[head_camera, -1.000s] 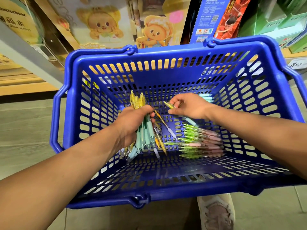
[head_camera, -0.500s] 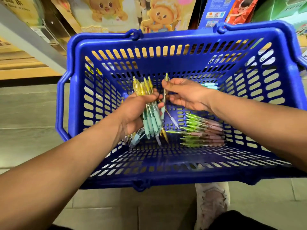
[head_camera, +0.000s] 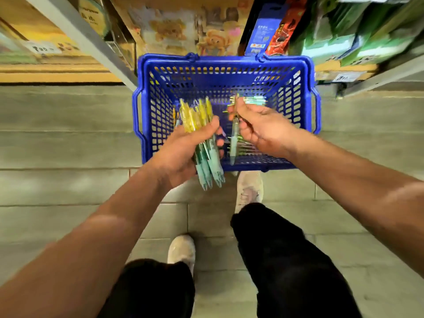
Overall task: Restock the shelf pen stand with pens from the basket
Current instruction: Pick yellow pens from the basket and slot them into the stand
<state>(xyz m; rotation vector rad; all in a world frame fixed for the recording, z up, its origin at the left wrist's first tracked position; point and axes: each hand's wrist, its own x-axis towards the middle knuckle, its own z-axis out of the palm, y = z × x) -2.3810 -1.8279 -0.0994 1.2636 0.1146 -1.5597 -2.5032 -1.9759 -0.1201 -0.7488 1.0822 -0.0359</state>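
A blue plastic basket point(head_camera: 305, 92) stands on the floor in front of the shelves. My left hand point(head_camera: 181, 152) grips a bundle of pens point(head_camera: 204, 143) with yellow tops and teal barrels, held above the basket's near left part. My right hand point(head_camera: 261, 129) pinches a single teal pen point(head_camera: 233, 143) that hangs tip down beside the bundle. More pens point(head_camera: 254, 101) lie in the basket, by its far wall and under my right hand. No pen stand is visible.
Shelves with boxed goods and price tags point(head_camera: 344, 77) rise behind the basket, with a grey shelf upright point(head_camera: 91, 42) at the left. The floor is grey tile. My two shoes point(head_camera: 249, 191) and dark trouser legs are just behind the basket.
Both hands have risen out of the basket toward me. The view has pulled back and up, so the basket looks smaller and my legs show. The right hand still pinches one pen.
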